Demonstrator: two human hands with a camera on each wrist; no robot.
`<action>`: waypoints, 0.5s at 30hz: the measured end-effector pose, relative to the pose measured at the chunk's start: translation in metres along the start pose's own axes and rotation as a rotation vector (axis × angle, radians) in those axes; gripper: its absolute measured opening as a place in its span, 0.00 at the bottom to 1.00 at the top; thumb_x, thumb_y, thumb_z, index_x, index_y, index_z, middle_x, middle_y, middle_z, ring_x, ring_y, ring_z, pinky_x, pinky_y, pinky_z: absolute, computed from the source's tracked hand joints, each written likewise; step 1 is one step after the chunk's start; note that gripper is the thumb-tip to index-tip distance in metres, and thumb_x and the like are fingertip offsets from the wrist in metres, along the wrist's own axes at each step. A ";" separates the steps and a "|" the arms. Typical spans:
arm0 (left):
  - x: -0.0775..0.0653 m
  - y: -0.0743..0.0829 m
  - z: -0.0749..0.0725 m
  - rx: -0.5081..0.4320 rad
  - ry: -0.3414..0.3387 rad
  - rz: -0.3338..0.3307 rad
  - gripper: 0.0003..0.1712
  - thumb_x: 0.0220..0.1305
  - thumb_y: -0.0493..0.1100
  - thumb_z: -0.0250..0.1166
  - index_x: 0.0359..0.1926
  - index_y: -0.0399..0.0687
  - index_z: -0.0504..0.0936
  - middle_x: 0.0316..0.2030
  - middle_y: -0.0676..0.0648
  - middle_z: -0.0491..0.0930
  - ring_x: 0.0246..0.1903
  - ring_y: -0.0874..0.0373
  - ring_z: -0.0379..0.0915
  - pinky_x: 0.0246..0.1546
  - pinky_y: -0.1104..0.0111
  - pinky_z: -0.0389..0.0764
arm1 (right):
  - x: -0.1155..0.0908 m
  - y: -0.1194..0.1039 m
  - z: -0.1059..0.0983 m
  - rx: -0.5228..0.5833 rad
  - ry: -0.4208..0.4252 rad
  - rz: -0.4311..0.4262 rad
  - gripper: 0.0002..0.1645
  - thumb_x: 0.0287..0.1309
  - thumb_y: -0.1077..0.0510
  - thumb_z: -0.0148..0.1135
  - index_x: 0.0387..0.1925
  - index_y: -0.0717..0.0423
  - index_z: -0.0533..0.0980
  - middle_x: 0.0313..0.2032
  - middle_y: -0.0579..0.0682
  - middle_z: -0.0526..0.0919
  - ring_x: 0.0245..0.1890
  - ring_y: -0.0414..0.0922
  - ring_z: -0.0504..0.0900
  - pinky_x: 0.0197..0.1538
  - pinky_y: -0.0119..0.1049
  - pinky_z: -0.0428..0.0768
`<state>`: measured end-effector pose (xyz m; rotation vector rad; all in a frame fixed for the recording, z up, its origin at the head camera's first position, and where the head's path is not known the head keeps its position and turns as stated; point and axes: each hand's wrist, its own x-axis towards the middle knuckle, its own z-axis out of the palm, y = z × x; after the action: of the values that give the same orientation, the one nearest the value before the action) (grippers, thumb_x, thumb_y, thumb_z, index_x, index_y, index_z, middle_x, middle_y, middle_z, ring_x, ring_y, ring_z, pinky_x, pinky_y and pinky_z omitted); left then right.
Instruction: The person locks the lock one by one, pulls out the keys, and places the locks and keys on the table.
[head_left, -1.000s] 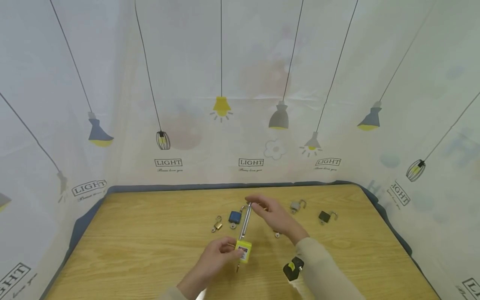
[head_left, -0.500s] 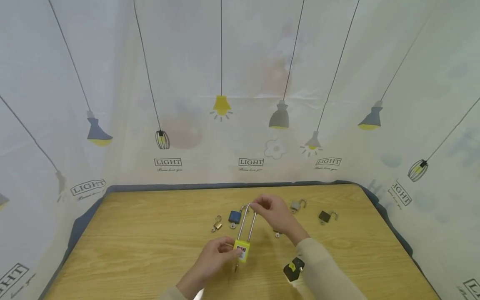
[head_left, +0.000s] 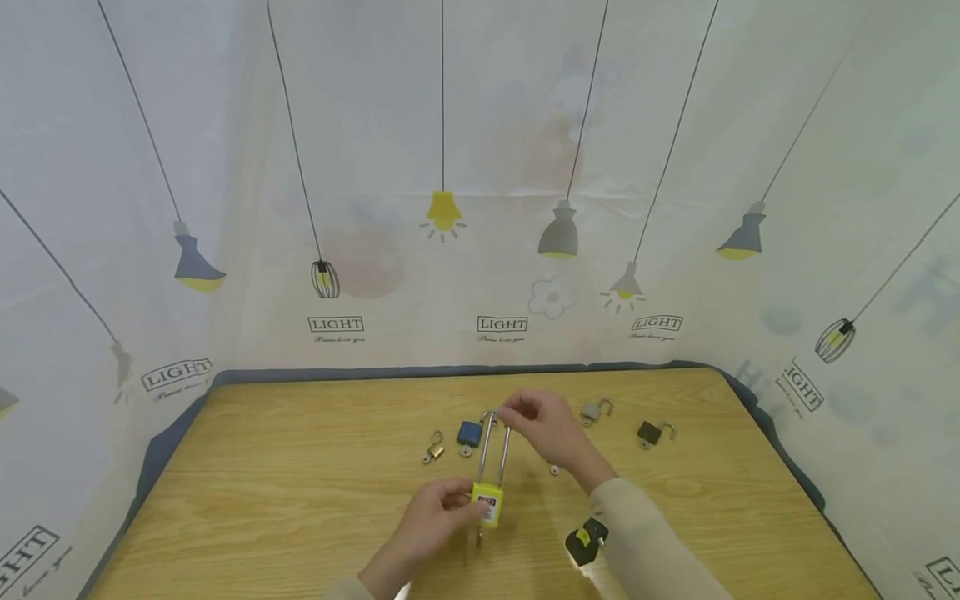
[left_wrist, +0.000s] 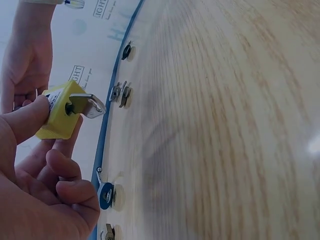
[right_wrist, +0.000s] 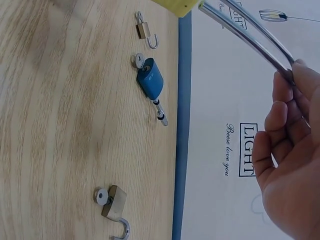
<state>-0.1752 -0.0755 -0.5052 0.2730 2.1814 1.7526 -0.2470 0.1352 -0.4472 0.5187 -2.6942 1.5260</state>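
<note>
A yellow padlock with a long silver shackle is held up above the table. My left hand pinches its body between thumb and fingers. With thumb and fingertips, my right hand pinches the curved top of the shackle. Both shackle legs run down to the body in the head view; whether both are seated I cannot tell. A key sticks out of the keyhole in the left wrist view. Behind the hands lie a blue padlock and a small brass padlock.
On the wooden table lie a grey padlock and a black padlock, both with shackles open. A black-and-yellow object is beside my right sleeve. Another padlock is mostly hidden under the right wrist. A printed cloth wall surrounds the table.
The shackle has turned so that its two legs now stand side by side above the yellow body. My right fingers have shifted slightly with it; the left hand keeps its grip.
</note>
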 end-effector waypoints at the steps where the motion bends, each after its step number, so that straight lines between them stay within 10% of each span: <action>1: 0.001 -0.001 0.001 -0.004 0.001 0.001 0.22 0.58 0.49 0.68 0.49 0.42 0.80 0.36 0.47 0.84 0.36 0.57 0.77 0.39 0.63 0.78 | -0.002 -0.005 0.000 0.010 0.000 -0.001 0.09 0.64 0.48 0.59 0.34 0.47 0.79 0.32 0.48 0.83 0.33 0.44 0.79 0.39 0.41 0.77; 15: 0.001 -0.001 0.005 -0.013 0.057 -0.051 0.20 0.56 0.51 0.69 0.47 0.46 0.81 0.36 0.48 0.84 0.36 0.56 0.77 0.39 0.64 0.76 | -0.008 0.003 0.012 -0.001 -0.029 -0.052 0.11 0.64 0.46 0.59 0.33 0.49 0.79 0.31 0.41 0.80 0.32 0.41 0.76 0.37 0.38 0.77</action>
<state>-0.1741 -0.0710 -0.5067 0.1652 2.1951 1.7669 -0.2383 0.1284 -0.4575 0.6102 -2.6797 1.5165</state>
